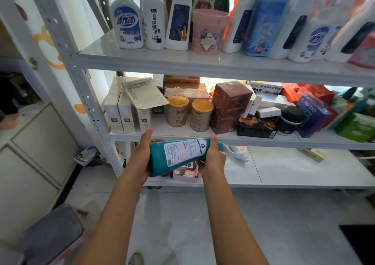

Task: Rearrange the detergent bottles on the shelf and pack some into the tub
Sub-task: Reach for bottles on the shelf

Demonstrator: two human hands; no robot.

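Observation:
I hold a teal detergent bottle (178, 156) sideways with both hands in front of the middle shelf, its white back label facing me. My left hand (140, 155) grips its wide base end. My right hand (213, 155) wraps round its neck end, where the cap points right. On the top shelf (182, 61) stand several detergent bottles: a white pump bottle (127, 23), a white "Oil enemy" bottle (155, 19), a blue bottle (263, 23) and a pink lidded tub (208, 31).
The middle shelf (182, 136) holds white boxes, two gold-lidded tins (189, 113), brown boxes and coloured cartons. A small box (185, 173) lies on the bottom shelf under the bottle. A white perforated post (81, 82) stands left. A dark stool top (48, 236) is at bottom left.

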